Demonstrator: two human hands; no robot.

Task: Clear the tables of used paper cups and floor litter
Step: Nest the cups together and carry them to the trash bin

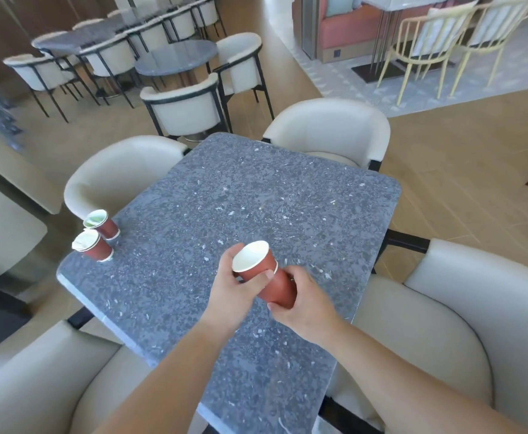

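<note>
Red paper cups (264,275), nested into a short stack, are held tilted above the speckled grey bench (225,195), with the open white mouth turned up and away. The upper cup is gripped near its rim by the left hand (236,288), fingers and thumb curled round it. The base of the stack is gripped by the right hand (298,297). Two more red cups (98,236), each stuffed with crumpled paper, are seen upright and just beside each other at the bench's left corner. Cream chairs (328,130) are placed round the bench.
</note>
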